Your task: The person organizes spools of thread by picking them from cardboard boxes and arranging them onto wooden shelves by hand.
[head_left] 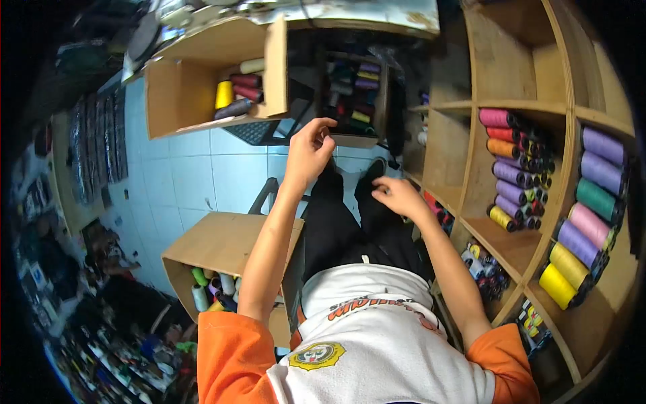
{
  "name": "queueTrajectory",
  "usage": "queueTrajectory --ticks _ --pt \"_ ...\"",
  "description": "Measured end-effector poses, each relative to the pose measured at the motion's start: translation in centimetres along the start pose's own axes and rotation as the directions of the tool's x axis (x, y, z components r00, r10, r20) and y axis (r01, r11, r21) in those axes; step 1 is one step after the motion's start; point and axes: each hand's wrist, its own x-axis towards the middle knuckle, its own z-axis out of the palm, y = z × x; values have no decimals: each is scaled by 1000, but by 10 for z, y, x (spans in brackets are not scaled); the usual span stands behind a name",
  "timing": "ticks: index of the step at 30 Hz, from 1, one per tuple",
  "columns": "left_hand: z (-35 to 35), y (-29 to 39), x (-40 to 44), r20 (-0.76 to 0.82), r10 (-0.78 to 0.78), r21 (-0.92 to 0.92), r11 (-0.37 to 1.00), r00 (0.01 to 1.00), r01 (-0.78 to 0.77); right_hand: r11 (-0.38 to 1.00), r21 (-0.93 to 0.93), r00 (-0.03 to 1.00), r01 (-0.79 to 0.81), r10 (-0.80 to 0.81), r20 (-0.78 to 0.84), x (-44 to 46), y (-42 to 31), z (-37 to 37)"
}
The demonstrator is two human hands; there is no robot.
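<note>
The left hand (pixel 311 145), half-open, hovers near a cardboard box (pixel 163 94) holding thread spools (pixel 224 95); the right hand (pixel 400 196), loosely curled, hovers above black trousers (pixel 340 232)

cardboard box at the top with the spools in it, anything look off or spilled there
Nothing looks spilled: the spools sit inside the cardboard box. They lie loose at differing angles, though, which looks untidy against the neat stacks on the wooden shelf. No damage stands out.

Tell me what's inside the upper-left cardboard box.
The box holds a yellow spool, two dark red spools, a cream spool and a dark spool. Its right flap hides what's behind it.
</note>
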Motion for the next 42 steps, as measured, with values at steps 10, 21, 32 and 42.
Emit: queueTrajectory --ticks 10,21,32,42 --pt "-63 24 -175 -587 -8 -76 996 810 -46 993 -85 945 -84 107 309 35 5 -7" --pt "-49 -123 -426 -773 -607 -392 686 185 613 986 12 844 165 -148 515 40 -183 66" --pt "-59 -214 -382 -441 -840 114 298 318 948 977 -70 766 203 -114 632 -69 -154 163" --pt "-44 -236 -399 -573 -598 176 577 560 797 996 -46 882 -77 89 464 -80 -118 117"
